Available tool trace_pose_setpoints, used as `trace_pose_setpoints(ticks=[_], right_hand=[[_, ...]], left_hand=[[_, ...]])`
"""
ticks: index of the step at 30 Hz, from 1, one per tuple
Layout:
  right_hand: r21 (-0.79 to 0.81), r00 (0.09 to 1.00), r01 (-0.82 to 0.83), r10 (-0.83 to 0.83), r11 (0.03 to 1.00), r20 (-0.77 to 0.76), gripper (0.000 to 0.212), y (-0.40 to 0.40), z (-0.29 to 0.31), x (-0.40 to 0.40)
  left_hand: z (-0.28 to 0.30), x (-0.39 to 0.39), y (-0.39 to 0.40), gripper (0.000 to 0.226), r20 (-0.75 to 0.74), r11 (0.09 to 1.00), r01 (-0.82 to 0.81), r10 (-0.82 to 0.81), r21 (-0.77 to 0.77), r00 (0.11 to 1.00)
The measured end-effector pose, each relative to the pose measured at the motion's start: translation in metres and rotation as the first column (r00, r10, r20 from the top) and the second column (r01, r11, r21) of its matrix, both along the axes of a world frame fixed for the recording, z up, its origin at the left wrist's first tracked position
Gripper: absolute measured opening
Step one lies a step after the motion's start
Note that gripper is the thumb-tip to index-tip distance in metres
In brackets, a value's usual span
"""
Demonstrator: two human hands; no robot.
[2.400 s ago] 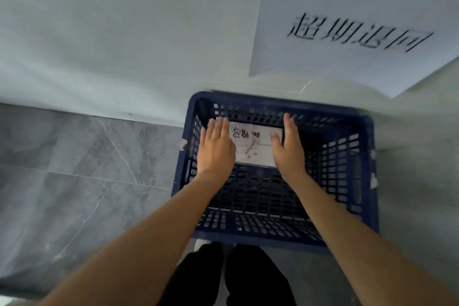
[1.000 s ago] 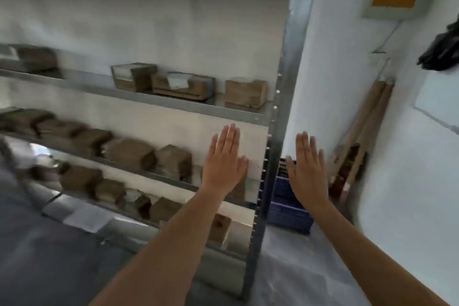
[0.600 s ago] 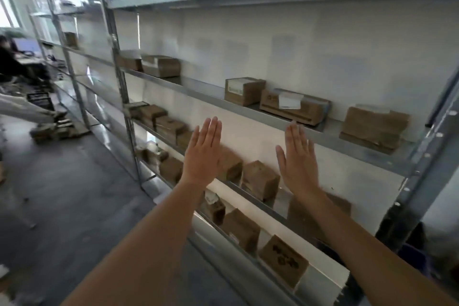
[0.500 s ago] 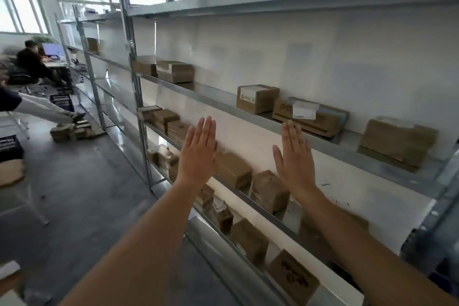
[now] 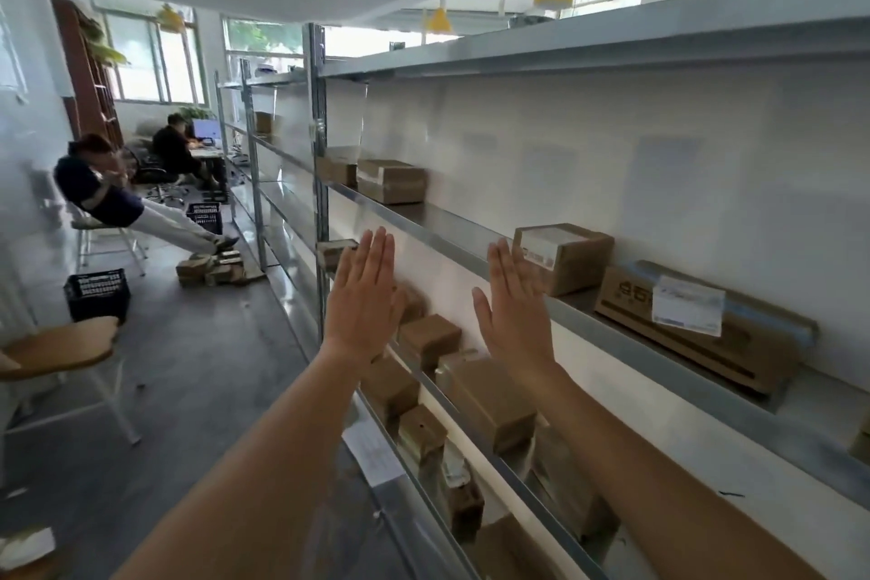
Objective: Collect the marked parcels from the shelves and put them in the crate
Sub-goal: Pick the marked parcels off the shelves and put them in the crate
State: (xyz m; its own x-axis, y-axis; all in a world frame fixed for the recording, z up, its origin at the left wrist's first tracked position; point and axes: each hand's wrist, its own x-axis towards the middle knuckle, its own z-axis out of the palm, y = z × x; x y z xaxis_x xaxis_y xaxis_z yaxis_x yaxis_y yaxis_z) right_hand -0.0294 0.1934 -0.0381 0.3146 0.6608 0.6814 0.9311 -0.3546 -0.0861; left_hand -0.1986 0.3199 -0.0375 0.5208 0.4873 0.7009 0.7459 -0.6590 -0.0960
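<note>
Bright daylight floods in from the windows (image 5: 155, 61) at the far end and above the shelves (image 5: 588, 40), blowing them out. Wide-angle bending curves the edges. Lower parcels (image 5: 489, 405) look soft, perhaps from motion blur; shadows stay faint.

head view, facing along shelves (image 5: 471, 245), close behind raised hands

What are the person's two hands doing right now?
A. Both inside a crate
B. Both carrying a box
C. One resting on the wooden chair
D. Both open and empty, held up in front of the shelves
D: the left hand and right hand are flat, fingers straight, holding nothing, in front of the shelves of boxes.
</note>
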Motion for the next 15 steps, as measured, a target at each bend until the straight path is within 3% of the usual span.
trace_pose_setpoints(ticks=[15], right_hand=[[0.027, 0.998, -0.046, 0.047, 0.999, -0.041, 0.072, 0.233, 0.024, 0.038]], left_hand=[[0.031, 0.034, 0.227, 0.067, 0.038, 0.999, -0.024, 0.022, 0.047, 0.999]])
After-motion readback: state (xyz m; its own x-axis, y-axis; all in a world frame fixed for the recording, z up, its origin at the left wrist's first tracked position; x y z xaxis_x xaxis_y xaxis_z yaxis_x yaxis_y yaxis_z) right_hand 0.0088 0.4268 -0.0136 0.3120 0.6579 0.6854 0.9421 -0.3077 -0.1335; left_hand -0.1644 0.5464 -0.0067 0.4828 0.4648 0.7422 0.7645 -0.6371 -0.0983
